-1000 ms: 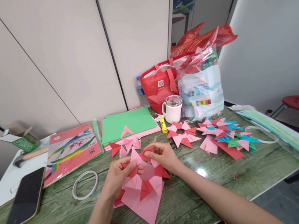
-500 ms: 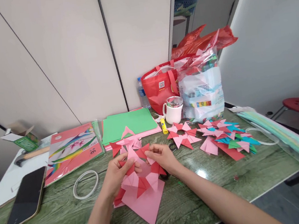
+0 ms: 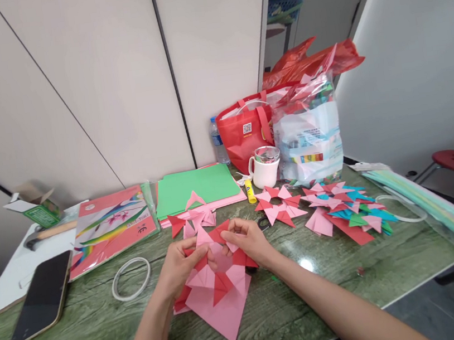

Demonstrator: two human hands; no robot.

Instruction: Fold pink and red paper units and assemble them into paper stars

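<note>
Both my hands hold a pink and red folded paper star ring [image 3: 220,272] just above the green wood-grain table [image 3: 85,336]. My left hand [image 3: 181,263] pinches its left side, fingers closed on a red point. My right hand [image 3: 249,240] pinches the top right of the ring, fingers closed on a red and pink piece. A pink paper square [image 3: 224,314] lies under the ring. Loose folded pink and red pieces [image 3: 194,218] lie just beyond my hands.
A finished pink-red star [image 3: 278,205] and a multicoloured pile of stars [image 3: 349,212] lie to the right. Behind are green paper sheets [image 3: 196,188], a glue stick [image 3: 249,191], a white mug [image 3: 264,167], red bag [image 3: 245,133], plastic bag [image 3: 308,133]. A paper pack [image 3: 110,226], tape ring [image 3: 131,279] and phone [image 3: 42,297] lie left.
My hands stay on the paper ring and shift only slightly; the fingers work the top pieces closer together. The view has drifted a little.
</note>
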